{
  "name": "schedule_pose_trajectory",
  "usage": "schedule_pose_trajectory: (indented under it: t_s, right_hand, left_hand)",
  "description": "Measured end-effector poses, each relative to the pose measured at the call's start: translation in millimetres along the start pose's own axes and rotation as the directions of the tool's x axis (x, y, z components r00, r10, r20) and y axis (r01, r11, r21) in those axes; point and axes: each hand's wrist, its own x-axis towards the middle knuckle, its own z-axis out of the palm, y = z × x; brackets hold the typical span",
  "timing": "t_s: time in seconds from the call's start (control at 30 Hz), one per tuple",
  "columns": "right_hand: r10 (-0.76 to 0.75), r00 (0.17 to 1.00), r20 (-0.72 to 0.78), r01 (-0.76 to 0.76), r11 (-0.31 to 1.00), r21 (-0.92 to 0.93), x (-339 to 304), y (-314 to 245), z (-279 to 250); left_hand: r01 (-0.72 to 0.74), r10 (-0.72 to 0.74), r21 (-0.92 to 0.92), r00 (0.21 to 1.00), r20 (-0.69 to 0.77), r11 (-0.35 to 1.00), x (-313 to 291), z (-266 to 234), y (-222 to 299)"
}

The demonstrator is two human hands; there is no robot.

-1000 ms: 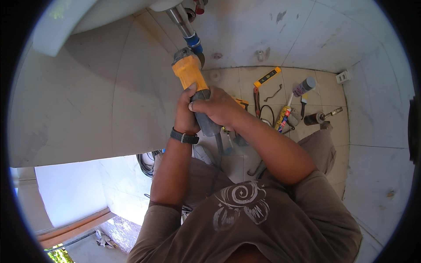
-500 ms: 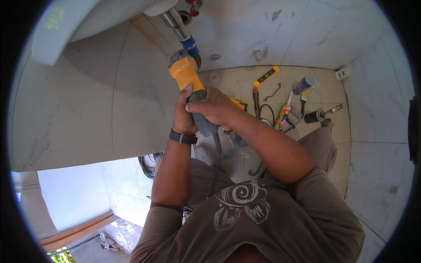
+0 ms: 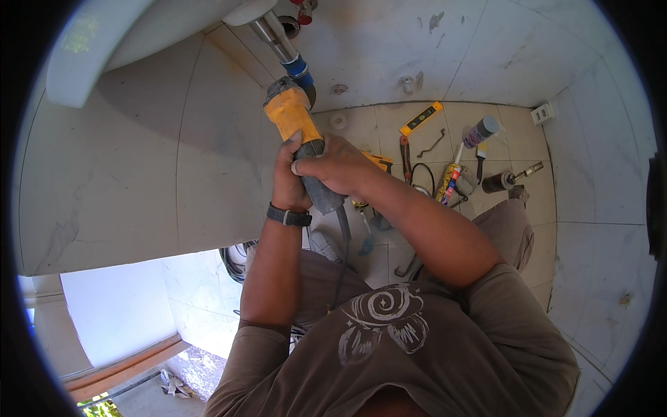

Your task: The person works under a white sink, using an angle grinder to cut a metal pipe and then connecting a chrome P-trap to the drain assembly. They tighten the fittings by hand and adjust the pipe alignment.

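Observation:
Both my hands are wrapped round a yellow and black angle grinder, its cord hanging from the rear end. My left hand grips it from the left side, thumb on top. From the right, my right hand closes over the dark handle. The grinder's head lies against or very near the blue section of a chrome drain pipe under a white basin. A dark round edge beside the head is partly hidden, so contact with the pipe is unclear.
On the tiled floor to the right lie a yellow spirit level, a spray can, a sealant tube, a brush, pliers and a torch-like metal tool. Coiled cable sits at left. A red valve projects from the wall.
The view has shifted very slightly. Both hands keep the same grip, and the grinder stays at the blue pipe section, with no clear movement of its own.

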Motion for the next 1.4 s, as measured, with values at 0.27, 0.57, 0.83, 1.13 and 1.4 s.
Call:
schedule_pose_trajectory:
  t_s: [0.27,0.57,0.83,1.13,1.4]
  right_hand:
    - [0.017,0.999,0.028,-0.018,1.000,0.008,-4,-3,-4]
    - [0.017,1.000,-0.008,-0.017,1.000,-0.005,-3,0,-3]
    - [0.002,1.000,0.002,-0.002,1.000,0.000,-5,1,-4]
    - [0.089,0.991,0.103,-0.079,0.992,-0.093,-30,0,-19]
    - [0.056,0.998,-0.031,-0.054,0.995,0.079,-63,38,-50]
  left_hand:
    - [-0.008,0.008,0.012,1.000,0.001,1.000,-1,1,-1]
    - [-0.009,0.009,0.016,1.000,-0.015,1.000,0,1,-2]
    - [-0.013,0.013,0.011,1.000,-0.002,1.000,-2,5,-1]
    - [-0.018,0.015,-0.023,0.995,-0.098,1.000,-29,19,-25]
    - [0.137,-0.139,0.066,0.990,0.018,0.988,-25,42,-61]
